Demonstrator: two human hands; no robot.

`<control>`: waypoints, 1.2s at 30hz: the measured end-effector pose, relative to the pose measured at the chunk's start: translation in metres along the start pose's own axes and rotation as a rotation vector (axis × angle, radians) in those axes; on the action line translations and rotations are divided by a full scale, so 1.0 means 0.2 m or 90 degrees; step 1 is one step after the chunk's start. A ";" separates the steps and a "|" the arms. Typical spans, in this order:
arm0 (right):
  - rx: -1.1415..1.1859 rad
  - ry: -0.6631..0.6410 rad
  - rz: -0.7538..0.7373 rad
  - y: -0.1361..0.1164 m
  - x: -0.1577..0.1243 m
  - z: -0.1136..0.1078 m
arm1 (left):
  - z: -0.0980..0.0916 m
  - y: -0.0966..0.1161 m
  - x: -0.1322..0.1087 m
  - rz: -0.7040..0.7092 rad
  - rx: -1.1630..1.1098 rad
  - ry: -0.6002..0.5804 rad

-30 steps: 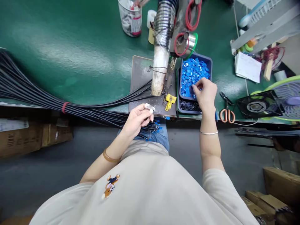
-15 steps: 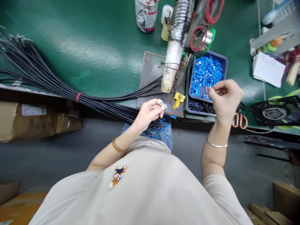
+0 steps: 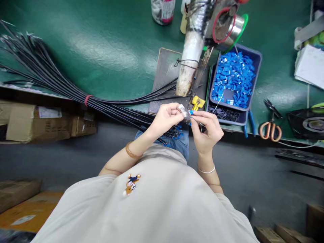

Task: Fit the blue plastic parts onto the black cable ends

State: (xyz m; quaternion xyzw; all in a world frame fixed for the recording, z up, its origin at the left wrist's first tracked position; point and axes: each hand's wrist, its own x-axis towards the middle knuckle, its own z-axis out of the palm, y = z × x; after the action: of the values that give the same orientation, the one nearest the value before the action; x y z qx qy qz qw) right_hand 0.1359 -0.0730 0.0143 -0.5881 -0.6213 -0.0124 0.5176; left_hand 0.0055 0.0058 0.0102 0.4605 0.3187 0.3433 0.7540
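My left hand (image 3: 168, 118) is closed, its thumb and fingers pinching a small whitish, silvery piece (image 3: 182, 110). Close beside it on the right, my right hand (image 3: 207, 130) pinches a small blue plastic part (image 3: 191, 112) at its fingertips. A thin bright metal strip, possibly tweezers (image 3: 219, 101), sticks out from behind the right fingers towards the tray; its hold is partly hidden. Just beyond the hands lies a yellow clip-like tool (image 3: 198, 102) on a dark board (image 3: 165, 65). Black cables (image 3: 118, 113) run under the left hand, several with blue ends (image 3: 178, 131) near my lap.
A grey tray of blue parts (image 3: 234, 76) stands over a lower tray of black bits (image 3: 225, 114). A foil-wrapped duct (image 3: 188, 64) hangs above the board, beside a solder reel (image 3: 234, 30). Orange-handled scissors (image 3: 270, 131) and blue-handled pliers (image 3: 250, 123) lie at the right edge.
My right hand has moved left from the blue-part tray to beside my left hand, and a blue part now shows at its fingertips. The view has shifted slightly.
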 end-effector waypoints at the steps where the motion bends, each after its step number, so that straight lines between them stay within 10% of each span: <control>1: 0.020 -0.003 0.004 0.00 0.00 0.01 | 0.00 0.00 0.00 -0.001 0.006 -0.004; 9: 0.225 -0.038 0.241 0.02 -0.01 0.00 | -0.03 0.00 0.00 -0.037 0.038 -0.071; 17: 0.067 0.013 0.001 0.01 -0.03 0.01 | -0.02 0.00 0.01 -0.018 -0.021 -0.057; 24: 0.114 -0.001 0.144 0.05 -0.04 0.03 | -0.03 0.00 0.02 -0.029 -0.005 -0.045; 36: 0.004 -0.018 -0.042 0.09 0.01 0.04 | -0.01 0.03 0.05 -0.016 0.002 -0.018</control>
State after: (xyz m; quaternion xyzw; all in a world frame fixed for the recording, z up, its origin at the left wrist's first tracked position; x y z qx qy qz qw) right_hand 0.1438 -0.0618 0.0011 -0.5661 -0.6476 -0.0190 0.5097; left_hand 0.0076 0.0163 0.0128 0.4626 0.3146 0.3270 0.7616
